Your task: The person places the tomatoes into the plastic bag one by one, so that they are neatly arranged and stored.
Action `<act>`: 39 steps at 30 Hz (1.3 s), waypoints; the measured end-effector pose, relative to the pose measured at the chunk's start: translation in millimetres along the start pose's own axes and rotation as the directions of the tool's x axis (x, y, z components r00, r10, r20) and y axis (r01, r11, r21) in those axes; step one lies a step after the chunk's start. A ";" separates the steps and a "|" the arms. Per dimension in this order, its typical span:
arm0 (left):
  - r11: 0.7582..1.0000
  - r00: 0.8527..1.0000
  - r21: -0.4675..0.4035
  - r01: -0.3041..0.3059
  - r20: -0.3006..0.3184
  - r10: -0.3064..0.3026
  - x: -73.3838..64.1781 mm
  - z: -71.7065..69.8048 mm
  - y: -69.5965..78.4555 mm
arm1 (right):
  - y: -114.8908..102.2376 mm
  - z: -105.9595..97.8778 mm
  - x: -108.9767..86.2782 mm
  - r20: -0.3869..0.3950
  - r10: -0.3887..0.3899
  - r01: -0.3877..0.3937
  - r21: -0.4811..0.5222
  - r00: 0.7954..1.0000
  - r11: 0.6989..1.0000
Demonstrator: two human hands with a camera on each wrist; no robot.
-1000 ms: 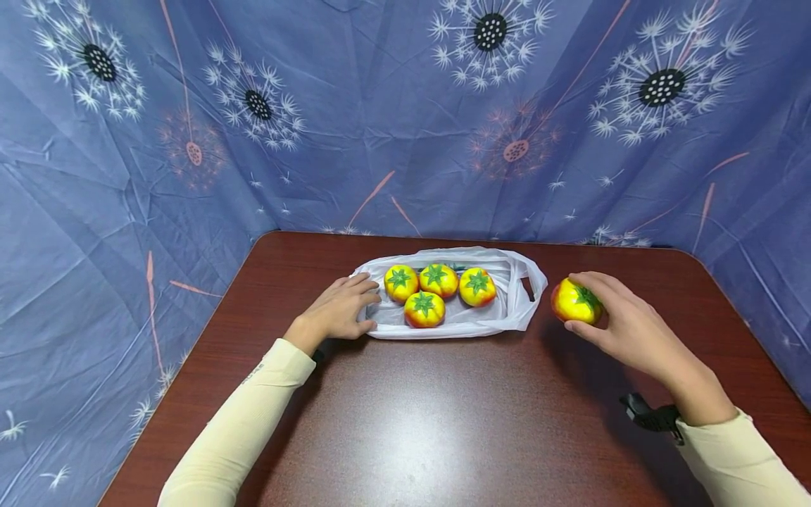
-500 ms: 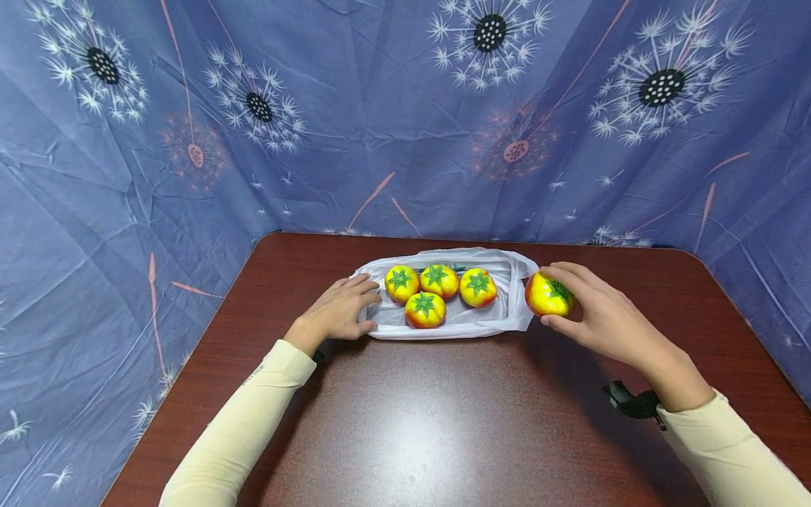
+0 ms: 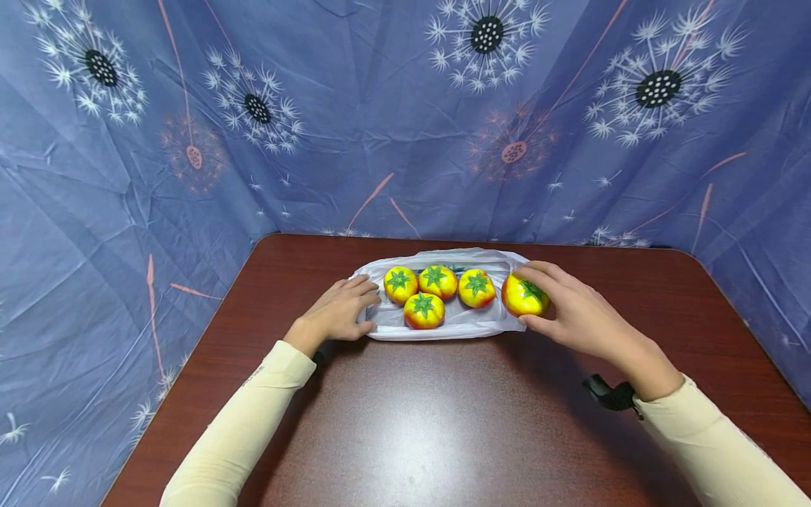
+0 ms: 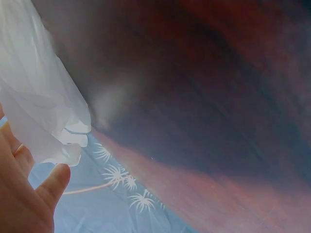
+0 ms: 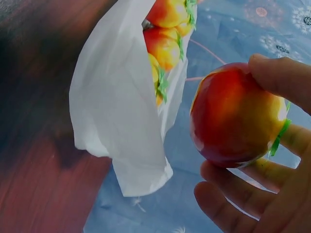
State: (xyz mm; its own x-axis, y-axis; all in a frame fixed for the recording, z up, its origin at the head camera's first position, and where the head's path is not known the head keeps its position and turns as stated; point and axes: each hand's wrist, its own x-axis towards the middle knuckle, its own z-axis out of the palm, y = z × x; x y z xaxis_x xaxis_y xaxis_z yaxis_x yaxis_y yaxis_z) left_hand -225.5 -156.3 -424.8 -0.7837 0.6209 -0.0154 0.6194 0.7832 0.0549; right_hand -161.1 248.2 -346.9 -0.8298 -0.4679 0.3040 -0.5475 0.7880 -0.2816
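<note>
In the head view, my right hand (image 3: 579,310) grips a red-and-yellow tomato (image 3: 522,296) with a green leafy top, thumb on the near side and fingers on the far side. It hovers over the right, handle end of a white plastic bag (image 3: 472,329). Several similar tomatoes (image 3: 424,310) lie in the bag's opening. The right wrist view shows the held tomato (image 5: 235,116) apart from the bag (image 5: 114,92). My left hand (image 3: 334,310) rests with spread fingers on the bag's left end; its thumb (image 4: 56,184) touches or nearly touches the bag's edge in the left wrist view.
The bag lies near the far edge of a dark reddish-brown table (image 3: 405,408). Behind it and at both sides hangs a blue cloth (image 3: 355,141) with dandelion prints. A black strap (image 3: 611,394) sits on the right wrist.
My right hand has carried the tomato leftward, from beside the bag to over its right handle end. The left hand and the tomatoes in the bag have stayed put.
</note>
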 end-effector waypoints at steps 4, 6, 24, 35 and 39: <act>1.000 1.000 -0.004 0.002 -0.005 -0.002 -0.1 0.7 -1.0 | -4.8 5.4 3.5 0.025 -0.015 0.015 0.010 1.000 1.000; 1.000 1.000 -0.010 0.003 -0.001 -0.003 -0.1 1.1 -1.3 | -6.9 9.5 5.3 0.040 -0.025 0.025 0.014 0.999 1.000; 1.000 1.000 -0.024 0.016 0.001 -0.016 -2.4 1.0 -2.2 | -23.4 59.0 28.9 0.106 -0.052 0.044 0.082 0.993 0.996; 1.000 1.000 -0.024 0.012 -0.019 -0.012 -3.2 0.7 -3.6 | -27.3 75.8 39.5 0.065 -0.063 0.056 0.101 0.996 0.993; 1.000 1.000 -0.029 0.013 -0.019 -0.013 -3.9 0.9 -3.3 | -27.0 79.2 39.8 0.061 -0.058 0.052 0.088 0.996 0.995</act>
State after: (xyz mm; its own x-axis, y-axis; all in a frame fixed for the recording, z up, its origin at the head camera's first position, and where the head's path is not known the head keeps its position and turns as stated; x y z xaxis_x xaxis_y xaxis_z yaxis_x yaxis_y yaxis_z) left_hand -224.4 -161.3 -425.8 -0.7926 0.6097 0.0027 0.6078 0.7897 0.0835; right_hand -187.9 176.6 -399.2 -0.8020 -0.5359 0.2639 -0.5973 0.7244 -0.3441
